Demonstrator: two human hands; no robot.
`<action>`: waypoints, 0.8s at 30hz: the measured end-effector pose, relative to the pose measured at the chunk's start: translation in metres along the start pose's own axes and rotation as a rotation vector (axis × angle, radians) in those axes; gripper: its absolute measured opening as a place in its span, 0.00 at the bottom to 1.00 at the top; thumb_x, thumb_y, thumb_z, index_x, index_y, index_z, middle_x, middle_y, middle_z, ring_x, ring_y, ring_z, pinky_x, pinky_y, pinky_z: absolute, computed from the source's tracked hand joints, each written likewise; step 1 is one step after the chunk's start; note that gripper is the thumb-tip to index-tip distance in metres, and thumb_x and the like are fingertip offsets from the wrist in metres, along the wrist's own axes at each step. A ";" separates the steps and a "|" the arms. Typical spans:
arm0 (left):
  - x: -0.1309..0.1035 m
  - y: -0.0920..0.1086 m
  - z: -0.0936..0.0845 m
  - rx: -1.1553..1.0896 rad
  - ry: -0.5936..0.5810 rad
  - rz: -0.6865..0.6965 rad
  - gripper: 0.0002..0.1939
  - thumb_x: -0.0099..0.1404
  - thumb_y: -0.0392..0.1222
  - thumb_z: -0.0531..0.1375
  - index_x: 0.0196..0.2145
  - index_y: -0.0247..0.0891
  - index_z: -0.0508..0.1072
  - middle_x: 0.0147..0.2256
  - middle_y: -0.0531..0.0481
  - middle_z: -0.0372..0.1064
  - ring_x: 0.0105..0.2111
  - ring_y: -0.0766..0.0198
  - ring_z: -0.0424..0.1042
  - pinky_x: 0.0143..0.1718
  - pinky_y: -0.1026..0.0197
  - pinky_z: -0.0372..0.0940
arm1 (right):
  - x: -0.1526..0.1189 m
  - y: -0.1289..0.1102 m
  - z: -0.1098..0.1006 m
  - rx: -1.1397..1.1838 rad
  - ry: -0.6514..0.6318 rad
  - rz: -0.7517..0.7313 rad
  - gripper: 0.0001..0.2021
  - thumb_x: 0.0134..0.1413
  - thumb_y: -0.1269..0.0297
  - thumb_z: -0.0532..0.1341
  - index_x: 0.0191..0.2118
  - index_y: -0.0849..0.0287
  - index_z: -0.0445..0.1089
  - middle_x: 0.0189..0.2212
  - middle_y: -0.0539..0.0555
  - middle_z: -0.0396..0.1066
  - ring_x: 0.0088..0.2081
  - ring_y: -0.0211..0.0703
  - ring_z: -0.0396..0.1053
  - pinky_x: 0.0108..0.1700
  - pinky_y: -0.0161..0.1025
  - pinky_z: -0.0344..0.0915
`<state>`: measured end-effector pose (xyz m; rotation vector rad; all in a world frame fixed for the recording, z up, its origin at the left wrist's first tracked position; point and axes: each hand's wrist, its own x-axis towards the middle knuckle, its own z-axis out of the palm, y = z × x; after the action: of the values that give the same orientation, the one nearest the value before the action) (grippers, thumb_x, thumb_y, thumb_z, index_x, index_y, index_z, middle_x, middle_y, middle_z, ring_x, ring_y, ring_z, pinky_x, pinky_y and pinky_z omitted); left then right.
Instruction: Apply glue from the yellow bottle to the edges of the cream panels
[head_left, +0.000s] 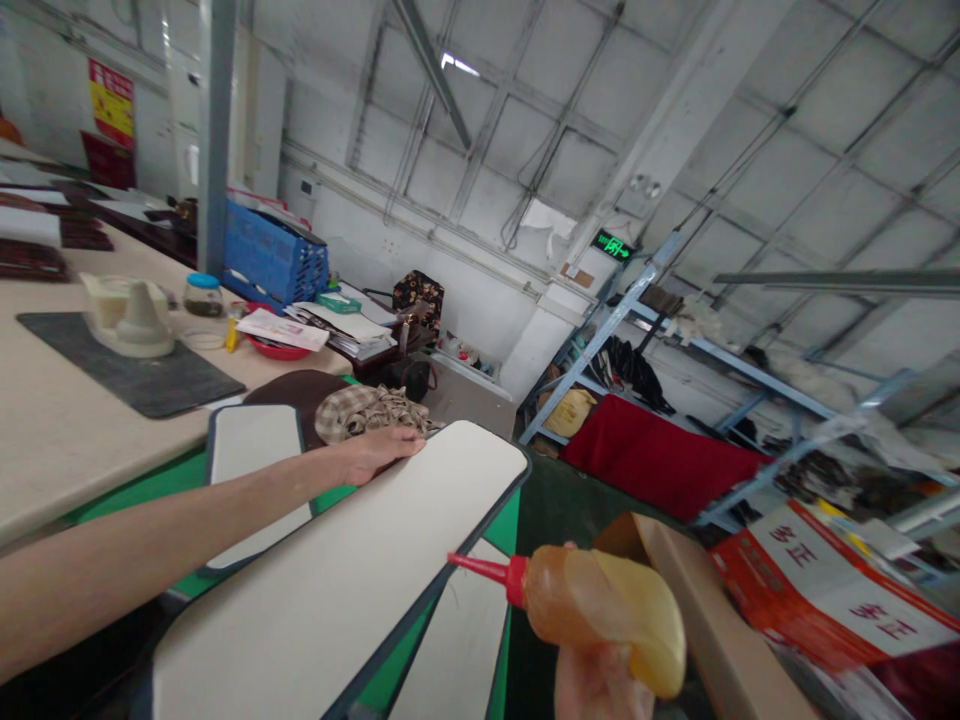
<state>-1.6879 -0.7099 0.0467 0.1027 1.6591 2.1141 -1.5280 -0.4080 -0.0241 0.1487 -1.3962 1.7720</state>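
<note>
A long cream panel with rounded corners and a dark edge (352,560) slants across the middle of the view. My left hand (382,450) grips its far-left edge near the top, fingers partly hidden by the panel. In my right hand (604,680) is a squeeze bottle (600,610) with amber liquid and a red nozzle, held on its side. The nozzle tip points left and lies at the panel's right edge; whether it touches cannot be made out. A smaller cream panel (255,450) lies to the left, and another cream piece (457,640) shows underneath on green.
On the left, a beige table (45,400) carries a dark mat (180,375), a lidded jar (202,295) and a red dish (277,350). A blue crate (274,255) stands behind. Cardboard boxes (810,590) are at right, below a blue metal rack (615,330).
</note>
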 end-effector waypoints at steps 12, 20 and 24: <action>0.011 0.011 0.008 -0.041 0.000 -0.013 0.26 0.40 0.46 0.77 0.29 0.36 0.66 0.23 0.54 0.73 0.22 0.64 0.71 0.26 0.62 0.68 | 0.014 -0.008 0.005 0.043 0.006 -0.125 0.14 0.50 0.60 0.71 0.42 0.58 0.75 0.30 0.54 0.78 0.32 0.48 0.78 0.26 0.36 0.74; 0.017 0.012 0.002 -0.057 0.010 -0.024 0.18 0.50 0.38 0.72 0.27 0.36 0.65 0.23 0.52 0.73 0.22 0.63 0.72 0.26 0.62 0.68 | 0.004 -0.002 -0.001 0.022 0.066 -0.033 0.26 0.47 0.53 0.72 0.52 0.54 0.72 0.37 0.56 0.80 0.39 0.52 0.79 0.32 0.40 0.77; 0.018 0.012 0.003 -0.070 -0.003 -0.020 0.19 0.49 0.38 0.74 0.27 0.36 0.65 0.22 0.52 0.73 0.21 0.63 0.72 0.26 0.63 0.68 | 0.002 0.001 -0.001 -0.005 0.062 -0.047 0.23 0.49 0.56 0.72 0.51 0.54 0.73 0.35 0.55 0.80 0.37 0.51 0.79 0.28 0.37 0.75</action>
<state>-1.7067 -0.7024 0.0545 0.0669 1.5762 2.1535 -1.5298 -0.4055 -0.0243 0.1210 -1.3425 1.7201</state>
